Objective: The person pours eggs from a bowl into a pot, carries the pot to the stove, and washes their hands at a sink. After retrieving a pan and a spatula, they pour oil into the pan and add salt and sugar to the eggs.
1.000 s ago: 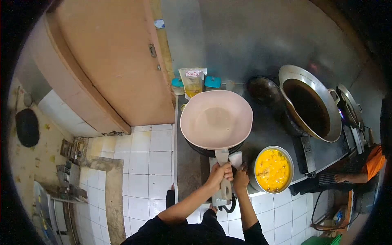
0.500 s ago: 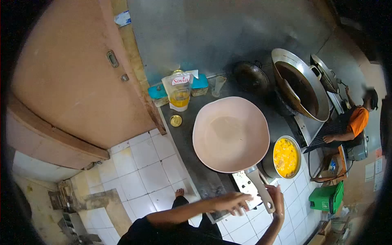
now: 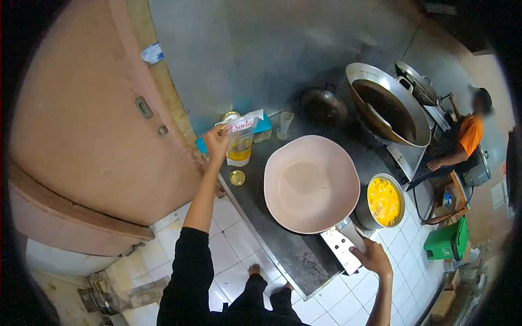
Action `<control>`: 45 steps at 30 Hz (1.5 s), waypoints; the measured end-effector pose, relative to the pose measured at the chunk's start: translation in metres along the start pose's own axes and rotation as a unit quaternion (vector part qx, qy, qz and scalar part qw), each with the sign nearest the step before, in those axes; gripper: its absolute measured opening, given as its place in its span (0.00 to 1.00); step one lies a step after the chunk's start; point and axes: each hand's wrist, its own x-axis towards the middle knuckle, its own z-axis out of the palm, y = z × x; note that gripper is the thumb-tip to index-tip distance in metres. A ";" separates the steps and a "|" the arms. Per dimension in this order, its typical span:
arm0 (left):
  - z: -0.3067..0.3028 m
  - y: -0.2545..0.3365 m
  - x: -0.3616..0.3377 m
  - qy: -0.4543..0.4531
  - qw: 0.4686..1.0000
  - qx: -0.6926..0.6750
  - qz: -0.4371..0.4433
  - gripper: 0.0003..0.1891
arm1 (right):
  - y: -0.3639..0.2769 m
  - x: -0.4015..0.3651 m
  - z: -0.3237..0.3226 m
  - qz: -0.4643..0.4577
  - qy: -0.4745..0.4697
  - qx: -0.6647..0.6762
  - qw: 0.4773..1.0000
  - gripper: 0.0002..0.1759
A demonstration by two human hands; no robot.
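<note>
While the right-hand grip (image 3: 375,258) is grasping the end of its handle (image 3: 353,234), the pink pan (image 3: 311,185) is sitting over the counter (image 3: 307,263), open side up, at mid-view; its underside is staying hidden. The left-hand grip (image 3: 217,143) is touching the upper left corner of a clear pouch (image 3: 239,145) marked Sovia; its fingers are curling there, but whether they are clenching the film I cannot tell. The pouch is standing upright beyond the pan, yellow liquid showing in its lower part. A gold lid (image 3: 237,177) is lying just in front of the pouch; a teal-topped container (image 3: 263,128) is standing behind it, and a clear cup (image 3: 284,125) is standing nearby. Just right of the pan, a metal pot (image 3: 365,213) is holding a lumpy yellow mixture (image 3: 385,202). Farther back, a dark wok (image 3: 324,107) is sitting near a large metal wok (image 3: 363,69) that is holding dark liquid (image 3: 383,110). At far right, a co-worker in an orange sleeve (image 3: 471,136) is standing, and a green bin (image 3: 443,242) is standing nearby
</note>
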 end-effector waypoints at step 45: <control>-0.010 0.301 -0.085 -0.295 0.895 0.150 0.298 0.11 | -0.179 0.036 0.140 -0.110 -0.057 0.809 0.575 0.32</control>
